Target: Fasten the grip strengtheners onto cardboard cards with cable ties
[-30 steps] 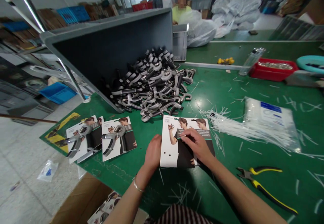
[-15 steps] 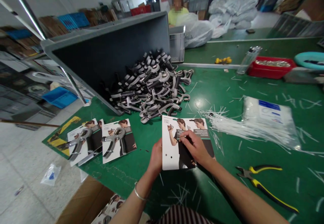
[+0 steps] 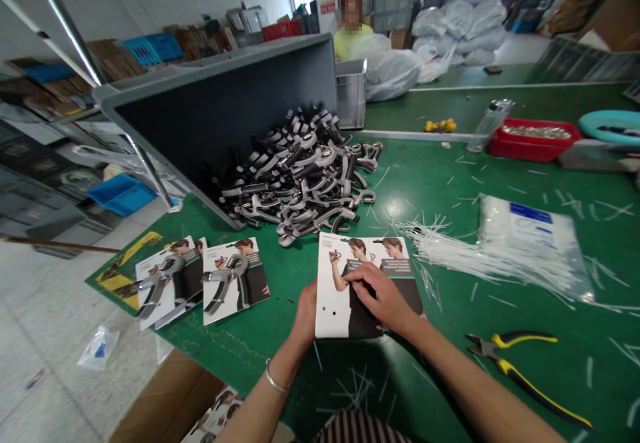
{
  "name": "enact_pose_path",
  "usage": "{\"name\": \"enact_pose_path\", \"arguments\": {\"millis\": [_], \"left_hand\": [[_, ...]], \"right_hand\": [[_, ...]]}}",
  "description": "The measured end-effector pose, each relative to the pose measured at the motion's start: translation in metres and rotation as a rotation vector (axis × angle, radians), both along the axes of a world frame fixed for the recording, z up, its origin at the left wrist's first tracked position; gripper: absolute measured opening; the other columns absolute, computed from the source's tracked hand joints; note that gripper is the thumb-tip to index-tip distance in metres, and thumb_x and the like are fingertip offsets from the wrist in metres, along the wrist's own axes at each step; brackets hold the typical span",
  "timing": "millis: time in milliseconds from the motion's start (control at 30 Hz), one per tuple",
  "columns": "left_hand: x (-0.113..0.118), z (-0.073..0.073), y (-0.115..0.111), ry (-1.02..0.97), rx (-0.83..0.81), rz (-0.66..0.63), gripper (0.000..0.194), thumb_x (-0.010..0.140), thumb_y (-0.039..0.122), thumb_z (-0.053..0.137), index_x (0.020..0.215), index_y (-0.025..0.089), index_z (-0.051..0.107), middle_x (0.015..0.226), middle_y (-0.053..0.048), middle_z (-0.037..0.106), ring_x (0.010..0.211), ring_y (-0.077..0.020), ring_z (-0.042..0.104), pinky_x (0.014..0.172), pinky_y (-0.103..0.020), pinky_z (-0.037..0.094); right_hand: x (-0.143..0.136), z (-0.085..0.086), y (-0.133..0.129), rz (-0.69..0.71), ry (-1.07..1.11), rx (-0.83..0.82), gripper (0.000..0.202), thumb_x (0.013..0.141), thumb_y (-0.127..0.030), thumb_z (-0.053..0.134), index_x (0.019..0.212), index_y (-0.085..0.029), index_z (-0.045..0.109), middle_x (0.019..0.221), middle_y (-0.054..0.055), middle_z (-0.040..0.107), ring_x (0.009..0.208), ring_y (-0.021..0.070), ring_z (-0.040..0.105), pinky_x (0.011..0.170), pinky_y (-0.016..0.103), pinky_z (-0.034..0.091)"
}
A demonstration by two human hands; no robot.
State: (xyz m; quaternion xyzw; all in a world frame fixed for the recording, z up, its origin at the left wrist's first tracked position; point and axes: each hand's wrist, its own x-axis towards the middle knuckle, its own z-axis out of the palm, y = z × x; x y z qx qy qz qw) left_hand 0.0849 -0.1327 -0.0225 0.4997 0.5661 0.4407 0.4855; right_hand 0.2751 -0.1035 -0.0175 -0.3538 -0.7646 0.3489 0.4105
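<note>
My left hand (image 3: 305, 313) grips the left edge of a printed card (image 3: 333, 323), its fingers partly hidden beneath. A second similar card (image 3: 407, 276) lies overlapped at its right. Curled over the cards, my right hand (image 3: 383, 296) touches the front one with its fingertips near the printed arm; whether anything is between them is too small to tell. To the left, a card with a grey hand grip (image 3: 230, 279) lies beside more cards with a grip (image 3: 163, 283). Behind, a heap of grey and black hand grips (image 3: 305, 176) spills from a tipped grey crate (image 3: 215, 63).
White cable ties (image 3: 460, 249) and a plastic bag of ties (image 3: 535, 236) lie at the right. Yellow-handled pliers (image 3: 505, 356) rest nearer. A red tray (image 3: 533, 139) stands farther back. A person (image 3: 350, 33) is across the table.
My right fingers have shifted slightly left and down on the front card. The cards have slid slightly left. The view has tilted a little.
</note>
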Motion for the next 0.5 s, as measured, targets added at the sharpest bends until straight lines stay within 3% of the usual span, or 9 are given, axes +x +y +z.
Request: {"name": "enact_pose_path", "arguments": {"millis": [133,233,300,400,500], "left_hand": [[-0.005,-0.005,0.003,0.031,-0.015,-0.064,0.012,0.068,0.016,0.064,0.057,0.014,0.061,0.055,0.000,0.055,0.053,-0.0112,0.042,0.053,-0.023,0.033],[-0.005,-0.008,0.003,-0.027,-0.045,-0.043,0.014,0.067,0.019,0.068,0.057,0.014,0.061,0.053,0.000,0.055,0.051,-0.0108,0.042,0.050,-0.023,0.032],[-0.003,-0.008,0.002,-0.110,-0.067,0.011,0.011,0.066,0.022,0.073,0.067,0.014,0.065,0.059,0.000,0.060,0.054,-0.0119,0.047,0.052,-0.022,0.036],[0.000,-0.003,0.001,-0.311,-0.123,0.133,0.033,0.071,0.033,0.074,0.099,0.016,0.067,0.080,-0.002,0.069,0.064,-0.0143,0.057,0.060,-0.024,0.043],[-0.001,0.007,0.000,-0.415,-0.194,0.185,0.044,0.081,0.054,0.062,0.100,0.015,0.067,0.080,-0.004,0.070,0.062,-0.0147,0.058,0.058,-0.025,0.044]], "right_hand": [[0.000,-0.002,0.001,-0.001,-0.014,-0.014,0.019,0.095,-0.022,0.051,0.105,-0.025,0.067,0.098,0.006,0.065,0.098,0.0217,0.060,0.090,0.040,0.047],[0.001,-0.003,0.002,-0.012,-0.012,-0.029,0.020,0.096,-0.024,0.051,0.107,-0.025,0.067,0.099,0.007,0.065,0.098,0.0215,0.060,0.090,0.040,0.048],[0.001,-0.003,0.002,-0.012,-0.007,-0.032,0.019,0.096,-0.025,0.052,0.107,-0.025,0.067,0.100,0.007,0.065,0.098,0.0212,0.060,0.089,0.039,0.048],[0.001,-0.004,0.003,-0.013,-0.002,-0.041,0.018,0.095,-0.026,0.055,0.108,-0.025,0.067,0.099,0.006,0.064,0.095,0.0210,0.060,0.088,0.038,0.048],[-0.003,-0.005,0.003,-0.042,-0.008,-0.048,0.012,0.093,-0.029,0.058,0.099,-0.025,0.069,0.093,0.005,0.064,0.092,0.0208,0.060,0.085,0.037,0.048]]}}
